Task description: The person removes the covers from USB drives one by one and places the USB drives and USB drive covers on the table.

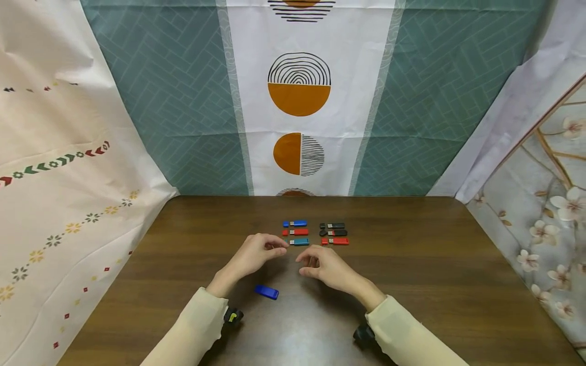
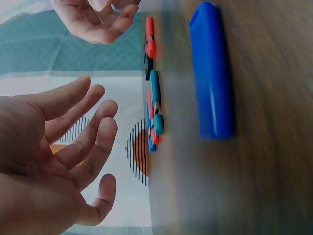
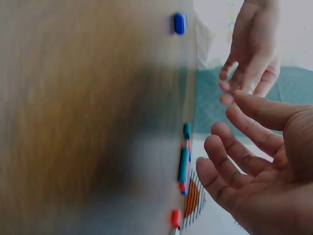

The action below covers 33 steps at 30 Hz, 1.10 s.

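My left hand point(image 1: 255, 255) hovers above the table with loosely bent fingers and holds nothing. Across a small gap, my right hand point(image 1: 328, 268) is also raised, fingers relaxed, nothing in its grasp. Closest to both hands is a teal USB stick point(image 1: 300, 242), its metal plug showing; its cap point(image 2: 158, 124) lies beside the plug in the left wrist view but is hidden by my left fingers in the head view. A blue USB stick point(image 1: 266, 292), no plug visible, lies apart, nearer to me, by my left wrist.
Beyond the teal stick lie a red USB stick point(image 1: 300, 232) and another blue one point(image 1: 299, 223), caps beside them. To their right is a column with a black stick point(image 1: 336, 225), a black-and-red stick point(image 1: 339, 233) and a red stick point(image 1: 340, 241). Patterned cloth point(image 1: 197, 101) hangs behind the table.
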Each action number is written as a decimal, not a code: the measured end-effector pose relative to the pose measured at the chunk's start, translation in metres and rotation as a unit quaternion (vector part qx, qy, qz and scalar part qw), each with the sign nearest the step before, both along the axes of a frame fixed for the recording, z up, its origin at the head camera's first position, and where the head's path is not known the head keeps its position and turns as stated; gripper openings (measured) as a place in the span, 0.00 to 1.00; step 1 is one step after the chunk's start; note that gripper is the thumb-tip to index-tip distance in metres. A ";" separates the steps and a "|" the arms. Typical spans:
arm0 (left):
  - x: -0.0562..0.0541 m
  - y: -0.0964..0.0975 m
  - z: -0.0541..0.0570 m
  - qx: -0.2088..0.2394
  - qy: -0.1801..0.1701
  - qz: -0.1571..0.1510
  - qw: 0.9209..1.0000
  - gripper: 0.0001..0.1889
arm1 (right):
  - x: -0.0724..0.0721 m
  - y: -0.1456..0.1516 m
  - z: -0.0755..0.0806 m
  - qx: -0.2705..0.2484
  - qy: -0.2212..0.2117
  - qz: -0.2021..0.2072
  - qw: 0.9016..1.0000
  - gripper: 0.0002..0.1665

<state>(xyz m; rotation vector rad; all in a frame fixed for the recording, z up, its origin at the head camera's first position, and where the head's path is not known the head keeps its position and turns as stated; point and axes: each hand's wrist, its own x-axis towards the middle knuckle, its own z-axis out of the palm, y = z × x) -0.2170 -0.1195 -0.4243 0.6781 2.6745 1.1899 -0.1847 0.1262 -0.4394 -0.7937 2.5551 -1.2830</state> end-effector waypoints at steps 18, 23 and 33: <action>0.008 -0.050 0.007 0.000 -0.043 -0.094 0.995 0.16 | 0.025 -0.057 -0.011 0.038 -0.001 0.024 0.999 0.17; 0.010 -0.055 0.010 -0.006 -0.048 -0.106 0.993 0.17 | 0.027 -0.065 -0.011 0.070 -0.001 0.006 0.998 0.18; 0.017 -0.060 0.009 -0.013 -0.053 -0.110 0.992 0.17 | 0.030 -0.072 -0.013 0.118 0.008 -0.004 0.993 0.19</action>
